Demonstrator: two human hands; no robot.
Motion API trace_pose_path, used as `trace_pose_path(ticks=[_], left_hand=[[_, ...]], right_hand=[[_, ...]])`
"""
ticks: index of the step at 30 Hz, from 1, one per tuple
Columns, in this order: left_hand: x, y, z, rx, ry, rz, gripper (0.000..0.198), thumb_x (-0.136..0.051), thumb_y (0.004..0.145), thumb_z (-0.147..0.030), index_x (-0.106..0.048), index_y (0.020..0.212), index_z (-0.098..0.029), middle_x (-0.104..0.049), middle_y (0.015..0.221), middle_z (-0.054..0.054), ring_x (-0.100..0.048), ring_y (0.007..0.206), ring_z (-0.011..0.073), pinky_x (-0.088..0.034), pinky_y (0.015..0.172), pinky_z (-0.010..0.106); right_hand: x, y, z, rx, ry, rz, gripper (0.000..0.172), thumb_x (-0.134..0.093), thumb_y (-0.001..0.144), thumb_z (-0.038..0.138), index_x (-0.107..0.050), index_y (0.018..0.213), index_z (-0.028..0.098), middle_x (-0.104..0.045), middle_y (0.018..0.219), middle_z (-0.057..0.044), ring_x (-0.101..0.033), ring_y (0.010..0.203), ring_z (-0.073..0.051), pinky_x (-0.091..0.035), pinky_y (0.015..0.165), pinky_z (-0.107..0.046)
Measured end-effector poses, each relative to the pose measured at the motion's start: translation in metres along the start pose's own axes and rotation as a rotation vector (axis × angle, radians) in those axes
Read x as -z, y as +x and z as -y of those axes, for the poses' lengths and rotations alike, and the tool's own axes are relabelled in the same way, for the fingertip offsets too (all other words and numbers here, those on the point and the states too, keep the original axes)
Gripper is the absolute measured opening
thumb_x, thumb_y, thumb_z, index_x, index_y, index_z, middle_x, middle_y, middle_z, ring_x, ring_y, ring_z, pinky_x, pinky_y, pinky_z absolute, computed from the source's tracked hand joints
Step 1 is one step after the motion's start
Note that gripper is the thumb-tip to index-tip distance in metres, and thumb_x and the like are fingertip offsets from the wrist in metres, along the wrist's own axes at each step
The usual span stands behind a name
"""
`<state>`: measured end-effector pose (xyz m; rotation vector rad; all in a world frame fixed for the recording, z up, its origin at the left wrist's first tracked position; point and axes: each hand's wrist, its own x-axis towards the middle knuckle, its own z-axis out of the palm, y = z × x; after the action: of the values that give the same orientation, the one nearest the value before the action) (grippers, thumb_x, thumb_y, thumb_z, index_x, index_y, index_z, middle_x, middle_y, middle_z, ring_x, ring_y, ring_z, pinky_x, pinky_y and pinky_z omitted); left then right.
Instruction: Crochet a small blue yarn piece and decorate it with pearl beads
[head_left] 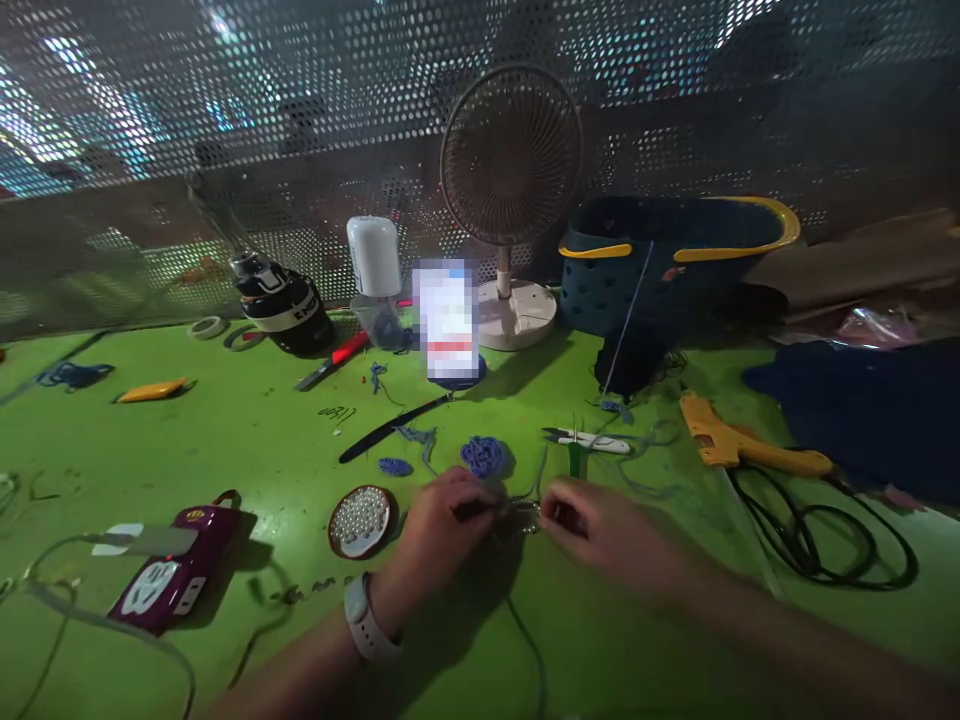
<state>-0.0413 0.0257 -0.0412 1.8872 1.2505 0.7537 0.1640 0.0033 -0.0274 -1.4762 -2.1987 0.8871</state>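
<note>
My left hand (454, 520) and my right hand (592, 525) are close together over the near middle of the table, fingers pinched. Between them runs a thin, glinting strand (523, 515) that looks beaded; blur hides its detail. A grey-blue yarn (540, 470) leads away behind it, and a cord trails down towards me. Just beyond my hands lies a blue-purple crocheted flower (484, 456). To its left is a small crocheted oval (395, 466). A round dish (331, 520) of pearl-like beads sits left of my left hand. A green-handled fine tool (574, 458) lies beyond my right hand.
White-handled thread snips (607, 443) and a yellow glue gun (742, 445) with coiled black cable lie right. Behind stand a fan (517, 315), a lit phone (450, 320), a blue basket (600, 295) and a black bottle (289, 315). A maroon power bank (187, 570) lies left.
</note>
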Motion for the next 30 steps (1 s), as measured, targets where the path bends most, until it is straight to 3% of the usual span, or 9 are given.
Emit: trace_pose_path(ticks=[4, 7, 11, 16, 23, 30], left_hand=[[0.003, -0.001, 0.001, 0.02, -0.061, -0.021, 0.008, -0.07, 0.077, -0.019, -0.077, 0.077, -0.023, -0.07, 0.09, 0.007, -0.065, 0.084, 0.02, -0.055, 0.072, 0.033], [0.004, -0.004, 0.001, 0.019, -0.074, -0.041, 0.01, -0.07, 0.078, -0.019, -0.077, 0.083, -0.024, -0.072, 0.091, 0.007, -0.067, 0.083, 0.0193, -0.056, 0.073, 0.034], [0.003, -0.008, 0.004, 0.026, -0.049, -0.019, 0.009, -0.069, 0.08, -0.019, -0.076, 0.084, -0.021, -0.074, 0.084, 0.006, -0.067, 0.077, 0.0188, -0.055, 0.072, 0.033], [0.003, -0.009, 0.007, 0.052, 0.005, 0.014, 0.008, -0.067, 0.081, -0.021, -0.075, 0.084, -0.019, -0.073, 0.081, 0.006, -0.066, 0.074, 0.0185, -0.053, 0.069, 0.032], [0.0, -0.006, 0.004, 0.044, 0.002, 0.032, 0.007, -0.066, 0.08, -0.021, -0.072, 0.079, -0.017, -0.07, 0.077, 0.006, -0.063, 0.071, 0.0178, -0.05, 0.066, 0.031], [-0.006, 0.002, 0.006, -0.063, -0.024, 0.089, 0.014, -0.057, 0.08, -0.008, -0.067, 0.076, -0.017, -0.068, 0.075, 0.004, -0.061, 0.07, 0.0153, -0.047, 0.064, 0.028]], right_hand=[[0.008, 0.0, -0.009, -0.186, 0.469, 0.016, 0.017, -0.053, 0.091, 0.033, -0.054, 0.081, 0.02, -0.066, 0.074, -0.001, -0.064, 0.06, -0.014, -0.052, 0.05, -0.026], [0.008, 0.003, -0.016, -0.18, 0.555, -0.047, 0.017, -0.054, 0.092, 0.037, -0.055, 0.089, 0.02, -0.068, 0.077, -0.001, -0.066, 0.067, -0.015, -0.054, 0.056, -0.028], [0.006, 0.007, -0.021, -0.127, 0.388, -0.119, 0.019, -0.054, 0.091, 0.035, -0.06, 0.103, 0.021, -0.068, 0.084, -0.003, -0.065, 0.072, -0.017, -0.053, 0.063, -0.032], [0.004, 0.01, -0.027, 0.006, 0.085, -0.125, 0.013, -0.058, 0.087, 0.025, -0.066, 0.095, 0.019, -0.065, 0.098, -0.007, -0.061, 0.089, -0.021, -0.05, 0.079, -0.038], [-0.006, 0.021, -0.026, 0.105, -0.029, 0.008, 0.024, -0.063, 0.087, 0.027, -0.069, 0.109, 0.02, -0.063, 0.101, -0.007, -0.058, 0.097, -0.023, -0.047, 0.084, -0.041], [-0.006, 0.027, -0.022, 0.154, -0.083, 0.045, 0.031, -0.065, 0.084, 0.016, -0.068, 0.114, 0.022, -0.062, 0.103, -0.009, -0.054, 0.102, -0.025, -0.044, 0.088, -0.043]])
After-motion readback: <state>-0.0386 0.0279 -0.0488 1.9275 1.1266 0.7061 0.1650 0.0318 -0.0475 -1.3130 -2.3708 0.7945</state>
